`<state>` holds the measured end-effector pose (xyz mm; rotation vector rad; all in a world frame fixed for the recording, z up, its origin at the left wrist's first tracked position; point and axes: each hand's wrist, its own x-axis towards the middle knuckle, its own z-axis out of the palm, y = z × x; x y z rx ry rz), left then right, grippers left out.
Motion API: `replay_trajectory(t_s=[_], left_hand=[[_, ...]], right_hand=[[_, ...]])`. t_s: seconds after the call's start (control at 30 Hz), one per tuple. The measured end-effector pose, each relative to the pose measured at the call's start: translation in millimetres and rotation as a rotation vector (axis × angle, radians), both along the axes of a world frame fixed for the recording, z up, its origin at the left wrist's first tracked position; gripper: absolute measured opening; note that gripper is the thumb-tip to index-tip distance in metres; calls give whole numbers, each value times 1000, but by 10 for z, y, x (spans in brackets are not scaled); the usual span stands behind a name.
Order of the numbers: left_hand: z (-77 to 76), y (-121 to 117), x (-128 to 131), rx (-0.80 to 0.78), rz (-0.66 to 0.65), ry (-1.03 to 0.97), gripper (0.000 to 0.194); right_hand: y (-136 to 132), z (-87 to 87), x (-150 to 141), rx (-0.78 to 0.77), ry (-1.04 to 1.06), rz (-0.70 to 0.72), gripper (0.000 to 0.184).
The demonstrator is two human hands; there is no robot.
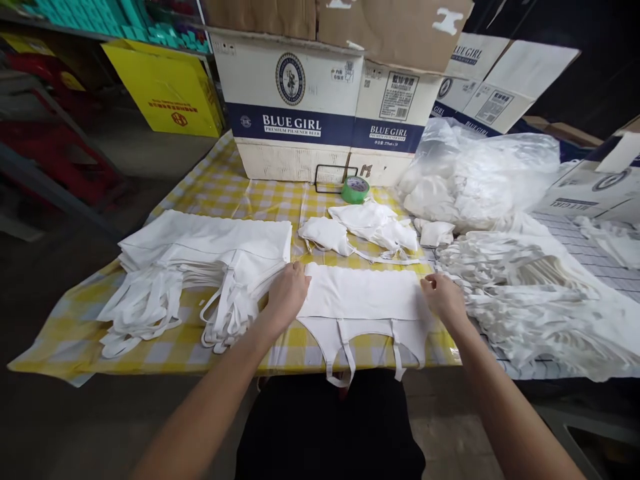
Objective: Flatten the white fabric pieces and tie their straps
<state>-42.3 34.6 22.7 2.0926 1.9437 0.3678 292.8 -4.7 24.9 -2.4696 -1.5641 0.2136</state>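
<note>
A white strappy camisole (367,293) lies spread in front of me, its wide hem edge away from me and its straps hanging over the table's front edge. My left hand (290,291) pinches its far left corner, with the fingertips partly hidden. At the far right corner, my right hand (444,298) has its fingers curled in and closed on the edge. Left of my left hand sits a neat stack of white camisoles (210,243), straps toward me. A larger heap of white garments (530,293) lies to the right of my right hand.
Behind the camisole are small white fabric pieces (373,223), a roll of green tape (355,191) and a black wire frame (330,179). Beer cartons (300,157) stand at the back, beside a clear plastic bag (480,167). The yellow checked tablecloth (195,177) covers the table.
</note>
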Motion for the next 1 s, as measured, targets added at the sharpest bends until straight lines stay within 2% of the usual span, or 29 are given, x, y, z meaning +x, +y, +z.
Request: replay_trajectory(t_s=[0.1,0.2,0.27,0.4,0.57,0.7,0.83,1.0], left_hand=[[-2,60,84,-70,94,80,30],[12,143,69,-129,55,3,19],[25,195,31,-152,17,-30,19],[27,237,12,-155,-12,-88,23],[-16,231,53,-108,12,-204,6],[-30,270,29,-156,-6,-351,26],[-39,315,10,-216,-45,-481,20],[-5,256,24,-129,-12,-556,28]], right_hand=[[168,-105,145,-57,10,-70,39],[224,-164,136,-73,81,-28,28],[238,-182,117,-64,130,12,21],[242,-200,116,6,202,24,15],[222,-211,156,73,349,7,12],[216,-181,173,93,487,25,17],[188,-116,130,137,615,54,25],[99,55,66,209,715,88,36]])
